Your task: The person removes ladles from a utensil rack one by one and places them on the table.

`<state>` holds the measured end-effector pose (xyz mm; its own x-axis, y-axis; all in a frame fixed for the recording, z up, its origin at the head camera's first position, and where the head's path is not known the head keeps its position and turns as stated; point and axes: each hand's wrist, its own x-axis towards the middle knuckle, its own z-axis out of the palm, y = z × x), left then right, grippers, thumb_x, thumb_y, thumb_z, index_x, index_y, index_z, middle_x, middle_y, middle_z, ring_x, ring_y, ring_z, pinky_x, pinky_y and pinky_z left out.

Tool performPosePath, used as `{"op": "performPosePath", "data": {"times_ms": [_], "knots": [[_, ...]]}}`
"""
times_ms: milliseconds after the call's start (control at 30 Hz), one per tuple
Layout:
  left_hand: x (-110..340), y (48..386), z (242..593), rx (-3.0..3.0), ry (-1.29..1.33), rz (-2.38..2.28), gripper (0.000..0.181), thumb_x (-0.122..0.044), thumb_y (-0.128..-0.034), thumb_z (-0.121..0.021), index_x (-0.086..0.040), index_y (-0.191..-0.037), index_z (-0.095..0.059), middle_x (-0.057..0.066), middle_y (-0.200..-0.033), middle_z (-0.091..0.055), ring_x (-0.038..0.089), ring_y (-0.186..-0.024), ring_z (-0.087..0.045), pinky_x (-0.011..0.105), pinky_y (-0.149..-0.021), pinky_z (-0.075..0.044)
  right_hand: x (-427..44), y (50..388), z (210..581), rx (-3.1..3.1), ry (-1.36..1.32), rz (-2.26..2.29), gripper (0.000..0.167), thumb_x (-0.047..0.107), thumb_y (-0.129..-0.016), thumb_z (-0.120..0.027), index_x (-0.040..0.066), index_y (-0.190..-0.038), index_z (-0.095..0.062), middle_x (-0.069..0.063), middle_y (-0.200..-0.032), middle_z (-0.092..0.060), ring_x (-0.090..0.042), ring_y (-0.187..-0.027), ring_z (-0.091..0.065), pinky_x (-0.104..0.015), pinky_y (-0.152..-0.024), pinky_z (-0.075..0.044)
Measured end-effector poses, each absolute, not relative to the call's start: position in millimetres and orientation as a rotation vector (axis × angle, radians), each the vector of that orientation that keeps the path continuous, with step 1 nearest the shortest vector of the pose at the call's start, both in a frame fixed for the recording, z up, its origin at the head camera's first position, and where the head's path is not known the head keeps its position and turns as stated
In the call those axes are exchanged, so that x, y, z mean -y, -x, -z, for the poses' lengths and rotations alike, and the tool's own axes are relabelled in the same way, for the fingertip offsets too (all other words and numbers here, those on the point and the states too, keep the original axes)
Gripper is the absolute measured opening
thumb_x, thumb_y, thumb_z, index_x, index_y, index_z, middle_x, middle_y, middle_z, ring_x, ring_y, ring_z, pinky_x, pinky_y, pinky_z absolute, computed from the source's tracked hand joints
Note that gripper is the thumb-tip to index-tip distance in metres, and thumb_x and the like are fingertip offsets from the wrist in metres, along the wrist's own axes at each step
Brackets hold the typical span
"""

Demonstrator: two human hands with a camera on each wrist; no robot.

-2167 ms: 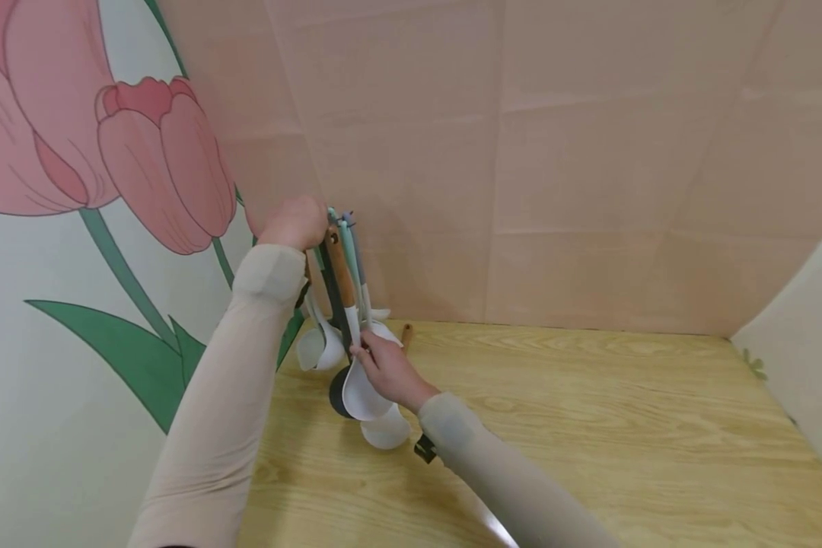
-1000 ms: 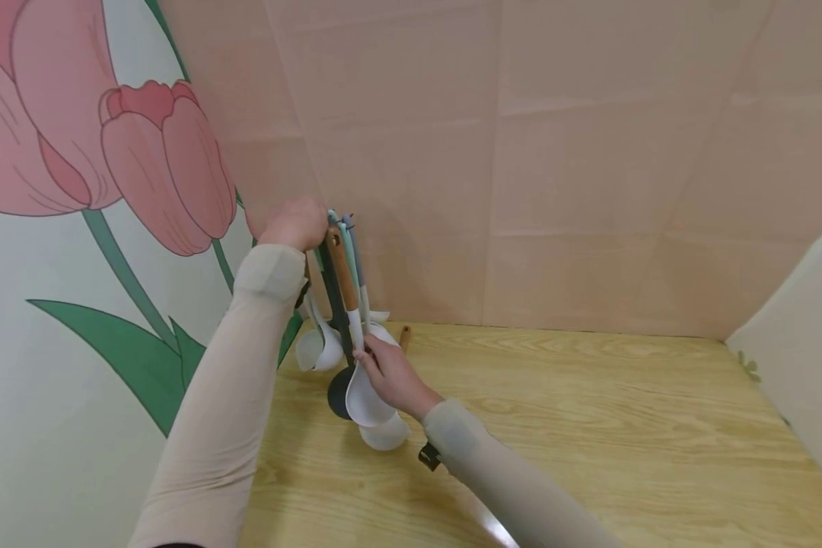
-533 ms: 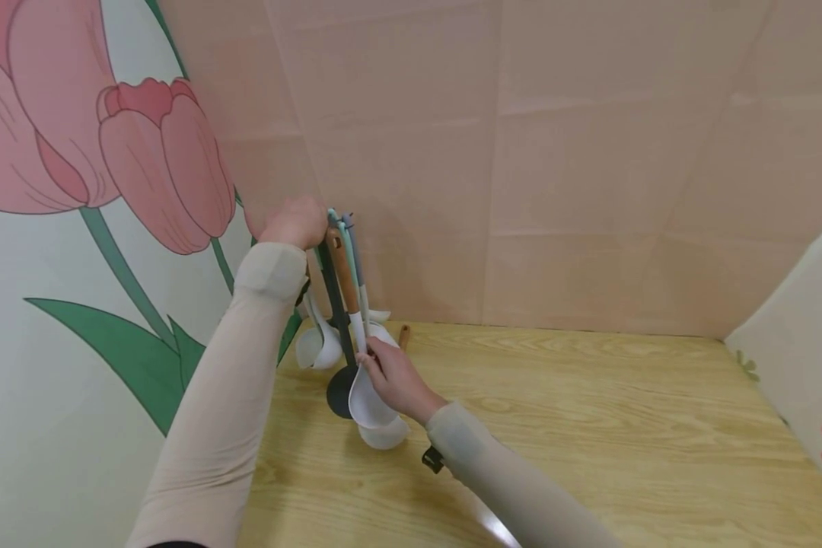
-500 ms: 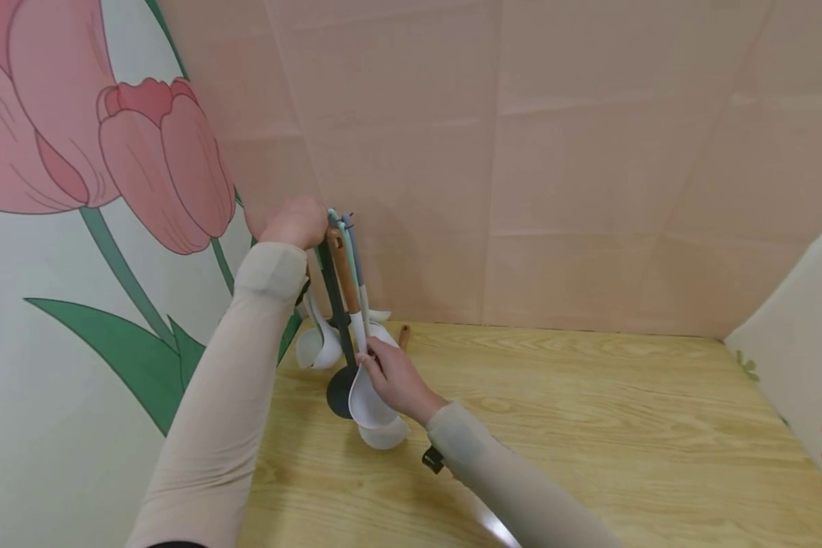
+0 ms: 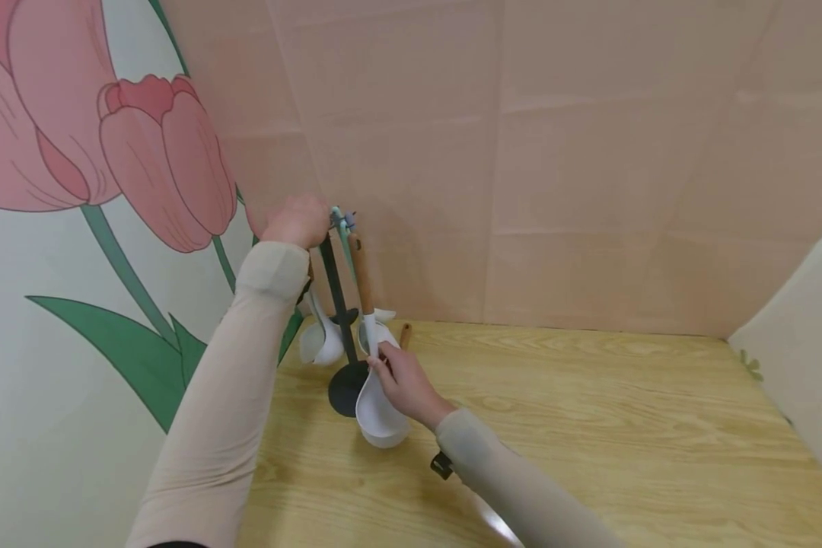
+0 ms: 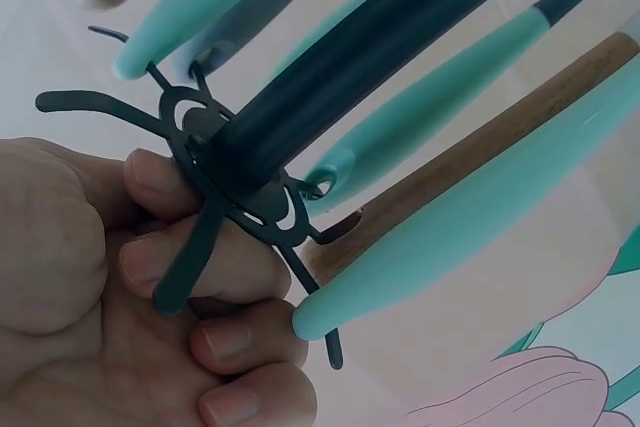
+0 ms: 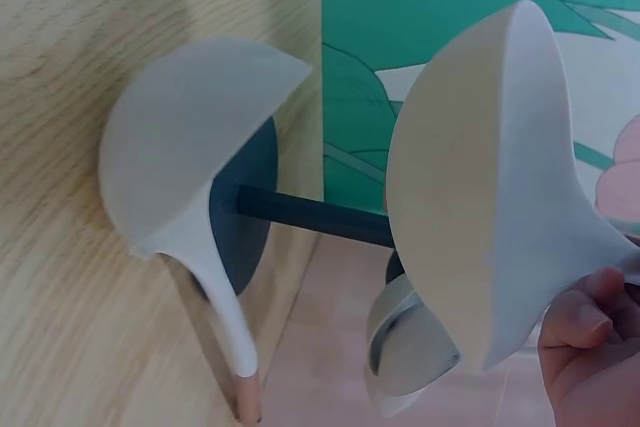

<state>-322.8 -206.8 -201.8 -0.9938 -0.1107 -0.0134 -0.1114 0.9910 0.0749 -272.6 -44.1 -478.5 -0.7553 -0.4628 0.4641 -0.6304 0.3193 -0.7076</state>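
My left hand [image 5: 296, 221] holds the top of a black utensil rack [image 5: 339, 297], fingers curled under its hooked ring [image 6: 220, 162] in the left wrist view. Mint-coloured and wooden handles hang from the hooks. My right hand [image 5: 411, 384] pinches a white ladle [image 5: 378, 411] at its neck. That ladle's wooden handle points up, and its top appears apart from the hooks. In the right wrist view, the ladle bowl [image 7: 465, 187] is raised beside the rack. The rack's round black base [image 5: 345, 390] sits on the table.
Another white ladle [image 7: 190, 137] lies on the wood-grain table [image 5: 555, 426] against the rack's base. White ladles [image 5: 322, 344] hang at the rack's left. A tulip-printed wall [image 5: 62, 380] stands close on the left, a pinkish-brown wall [image 5: 589, 167] behind.
My right hand has moved slightly right with the white ladle. The ladle's wooden handle now stands away from the rack's pole, and more of the black base shows. My left hand stays at the top.
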Motion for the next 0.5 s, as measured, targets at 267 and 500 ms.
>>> {"op": "performPosePath", "data": {"times_ms": [267,500], "knots": [[209.2,323.6,203.4,-3.156,0.143,-0.116,0.018,-0.010,-0.1018,-0.043,-0.008,-0.093,-0.059,0.010,-0.095,-0.053,0.027,-0.083,-0.051,0.037,-0.067,-0.042,36.2,274.1,487.8,2.410,-0.968,-1.429,0.014,0.019,-0.103,-0.056,0.010,-0.094,-0.061,0.001,-0.079,-0.061,-0.010,-0.066,-0.051,-0.026,-0.059,-0.046],[211.9,322.9,203.2,-3.152,0.115,-0.134,0.020,-0.010,-0.1027,-0.040,-0.007,-0.093,-0.057,0.011,-0.093,-0.053,0.027,-0.081,-0.051,0.036,-0.065,-0.042,28.2,276.6,496.2,2.388,-0.941,-1.405,0.015,0.016,-0.102,-0.058,0.005,-0.096,-0.065,-0.001,-0.079,-0.063,-0.009,-0.066,-0.051,-0.024,-0.058,-0.045]]}}
